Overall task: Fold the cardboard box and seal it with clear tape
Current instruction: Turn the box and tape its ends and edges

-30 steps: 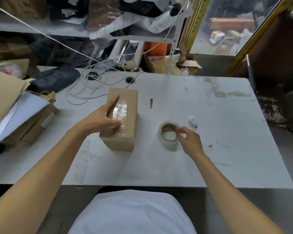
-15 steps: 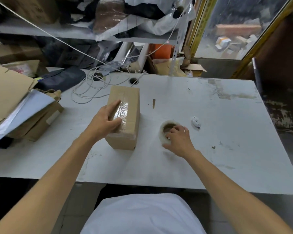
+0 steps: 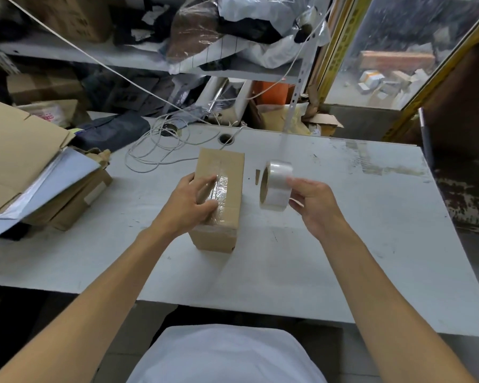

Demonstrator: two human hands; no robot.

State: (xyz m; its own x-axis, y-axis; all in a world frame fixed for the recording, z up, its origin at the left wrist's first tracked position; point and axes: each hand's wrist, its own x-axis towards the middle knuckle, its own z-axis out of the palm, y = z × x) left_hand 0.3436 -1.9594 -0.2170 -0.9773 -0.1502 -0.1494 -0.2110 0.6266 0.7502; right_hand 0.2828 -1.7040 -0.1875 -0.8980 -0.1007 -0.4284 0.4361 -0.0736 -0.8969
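Observation:
A closed brown cardboard box [image 3: 227, 172] stands on the white table [image 3: 343, 244], with a strip of clear tape along its top. My left hand [image 3: 188, 203] grips the box's near left top edge, thumb and fingers lying over the tape. A roll of clear tape [image 3: 274, 185] is held upright above the table just right of the box. My right hand [image 3: 313, 203] pinches the roll from its right side.
A pile of flattened cardboard and white sheets [image 3: 31, 172] covers the table's left end. White cable coils [image 3: 161, 150] lie behind the box near a round cable hole [image 3: 225, 138]. Cluttered shelves [image 3: 150, 62] rise behind the table.
My right hand has lifted the tape roll off the table and turned it upright beside the box. My left hand stays on the box top.

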